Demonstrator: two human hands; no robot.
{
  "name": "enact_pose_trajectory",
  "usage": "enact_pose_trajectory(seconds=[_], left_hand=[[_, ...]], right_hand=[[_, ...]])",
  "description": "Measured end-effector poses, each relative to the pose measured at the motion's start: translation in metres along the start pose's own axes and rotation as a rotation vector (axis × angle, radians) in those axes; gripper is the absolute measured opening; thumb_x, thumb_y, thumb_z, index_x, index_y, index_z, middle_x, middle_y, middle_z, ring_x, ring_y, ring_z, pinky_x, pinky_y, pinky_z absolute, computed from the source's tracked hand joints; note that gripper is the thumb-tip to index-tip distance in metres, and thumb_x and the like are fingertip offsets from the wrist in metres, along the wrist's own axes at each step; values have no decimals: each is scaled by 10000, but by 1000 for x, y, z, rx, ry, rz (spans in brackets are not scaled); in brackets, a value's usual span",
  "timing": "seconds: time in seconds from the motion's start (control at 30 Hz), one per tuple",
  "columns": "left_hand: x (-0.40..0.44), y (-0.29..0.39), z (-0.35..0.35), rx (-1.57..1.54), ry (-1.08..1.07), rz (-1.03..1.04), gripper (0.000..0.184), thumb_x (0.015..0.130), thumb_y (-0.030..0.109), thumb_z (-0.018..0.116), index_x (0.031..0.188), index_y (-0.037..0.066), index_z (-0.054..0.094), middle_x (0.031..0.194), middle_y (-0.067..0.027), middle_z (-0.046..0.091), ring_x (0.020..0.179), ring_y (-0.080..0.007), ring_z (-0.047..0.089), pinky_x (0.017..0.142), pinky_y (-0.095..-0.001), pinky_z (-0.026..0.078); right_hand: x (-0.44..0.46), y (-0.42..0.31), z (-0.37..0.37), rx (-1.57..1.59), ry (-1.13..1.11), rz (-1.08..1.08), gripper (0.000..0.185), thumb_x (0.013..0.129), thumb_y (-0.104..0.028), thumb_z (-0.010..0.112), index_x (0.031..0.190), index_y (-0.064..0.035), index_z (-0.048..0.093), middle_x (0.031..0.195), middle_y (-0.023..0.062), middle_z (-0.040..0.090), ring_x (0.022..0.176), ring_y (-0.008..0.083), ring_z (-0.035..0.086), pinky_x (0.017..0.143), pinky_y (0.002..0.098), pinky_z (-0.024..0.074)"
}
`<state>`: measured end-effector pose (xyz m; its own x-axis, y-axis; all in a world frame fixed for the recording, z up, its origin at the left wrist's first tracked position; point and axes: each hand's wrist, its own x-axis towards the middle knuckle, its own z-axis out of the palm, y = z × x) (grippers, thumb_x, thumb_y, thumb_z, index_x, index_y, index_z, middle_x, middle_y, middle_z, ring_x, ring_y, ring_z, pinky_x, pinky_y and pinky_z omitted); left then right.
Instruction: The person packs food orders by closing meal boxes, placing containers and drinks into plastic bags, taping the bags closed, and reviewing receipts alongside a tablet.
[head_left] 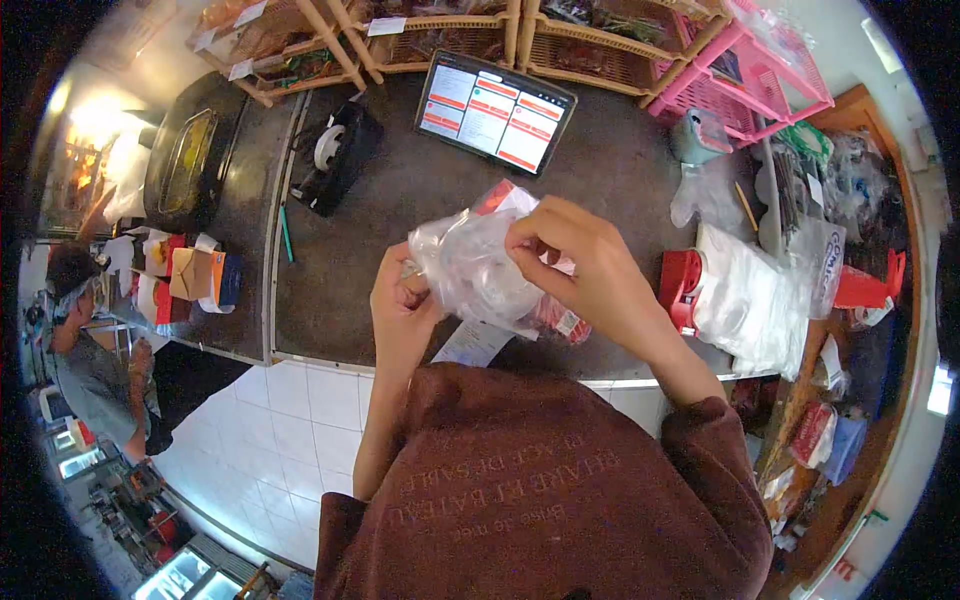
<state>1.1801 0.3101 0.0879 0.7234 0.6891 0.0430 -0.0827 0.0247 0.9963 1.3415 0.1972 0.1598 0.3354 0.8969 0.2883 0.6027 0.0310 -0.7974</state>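
Observation:
A clear plastic bag [478, 265] is stretched between my two hands above the dark worktop. My left hand [403, 290] grips its left edge with curled fingers. On the other side my right hand [575, 250] pinches the bag between thumb and fingers. Behind and partly under the bag lies a red and white printed package [565, 318], mostly hidden, so its kind is unclear. A printed paper slip [472, 343] lies on the worktop just below the bag, close to my body.
A tablet [495, 112] stands at the back, with a black device [337, 155] left of it. Rattan racks [600, 65] and a pink basket [745, 75] line the rear. White plastic bags [750, 300] lie right, beside a red object [680, 290]. Another person [100, 350] is at far left.

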Motion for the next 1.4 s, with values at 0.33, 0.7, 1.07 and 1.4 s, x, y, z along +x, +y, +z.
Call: enact_pose_trajectory(seconds=[0.33, 0.7, 1.07, 1.4], left_hand=[[-13, 21, 0, 456, 54, 182, 446, 795, -1, 536, 1201, -10, 355, 974, -126, 595, 824, -149, 596, 673, -218, 458], [-21, 74, 11, 551, 46, 46, 516, 779, 9, 517, 1234, 39, 276, 1015, -177, 567, 863, -297, 605, 660, -360, 475], [-33, 99, -14, 937, 56, 101, 504, 766, -29, 500, 1204, 18, 254, 1051, -210, 536, 838, -296, 607, 691, -375, 461], [-21, 34, -25, 520, 307, 385, 355, 753, 12, 608, 1074, 3, 457, 1103, -89, 520, 829, -153, 592, 701, -250, 462]], right_hand=[[-3, -9, 6, 92, 143, -37, 128, 706, -9, 620, 826, -8, 576, 837, 112, 574, 722, 232, 572, 651, 307, 458], [-4, -48, 23, -152, 258, -355, 187, 592, 33, 643, 758, -27, 582, 723, 75, 545, 638, 209, 524, 562, 281, 428], [57, -37, 45, 194, -282, -385, 175, 702, -20, 624, 848, -12, 527, 771, 76, 524, 661, 184, 536, 603, 274, 446], [48, 3, 59, 442, -266, -100, 123, 769, -52, 612, 857, -14, 534, 768, 20, 538, 685, 87, 519, 607, 232, 434]])
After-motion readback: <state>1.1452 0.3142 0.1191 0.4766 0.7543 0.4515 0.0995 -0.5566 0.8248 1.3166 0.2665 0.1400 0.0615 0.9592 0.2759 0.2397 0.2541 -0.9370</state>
